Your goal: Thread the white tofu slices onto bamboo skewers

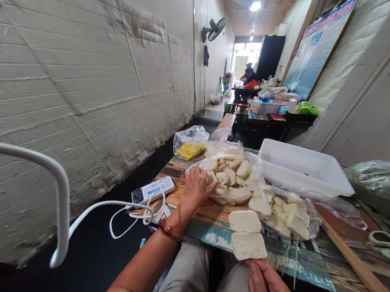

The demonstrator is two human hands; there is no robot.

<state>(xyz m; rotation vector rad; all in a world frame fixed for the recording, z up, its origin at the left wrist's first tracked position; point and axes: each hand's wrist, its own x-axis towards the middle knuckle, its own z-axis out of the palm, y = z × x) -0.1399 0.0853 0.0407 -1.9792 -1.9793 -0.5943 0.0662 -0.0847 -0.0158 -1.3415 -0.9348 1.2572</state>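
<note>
My left hand (197, 185) reaches into an open clear plastic bag (246, 188) full of pale tofu pieces (232, 171), its fingers curled round one piece at the bag's mouth. My right hand (268, 291) is low at the table's near edge, fingers pinched on the end of a thin skewer. Two flat square tofu slices (246, 235) sit in line on that skewer just above the hand. More tofu pieces (290, 214) lie on plastic to the right of the bag.
A white plastic tray (304, 169) stands behind the bag. A white power strip (152, 190) with its cable lies at the table's left edge. A bundle of bamboo skewers (359, 268), green-handled scissors (385, 245) and a bagged green heap (382, 186) are on the right. A person sits far back.
</note>
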